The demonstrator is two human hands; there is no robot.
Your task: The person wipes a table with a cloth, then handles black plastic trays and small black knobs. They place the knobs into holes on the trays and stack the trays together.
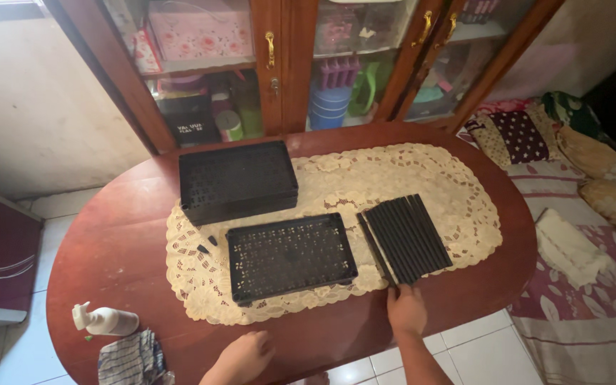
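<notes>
Head view: your right hand (406, 308), fingers extended, touches black rods (406, 238); your left hand (242, 356), loosely curled, rests empty on the table (108, 249).

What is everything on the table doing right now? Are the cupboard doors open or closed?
Single black tray: lying flat on the lace mat.
Stack of black trays: piled up, flat.
Black rods: lying side by side.
Right hand: fingers touching the rods' near ends.
Left hand: resting at the table edge, empty.
Spray bottle: lying on its side.
Cupboard doors: closed.
</notes>
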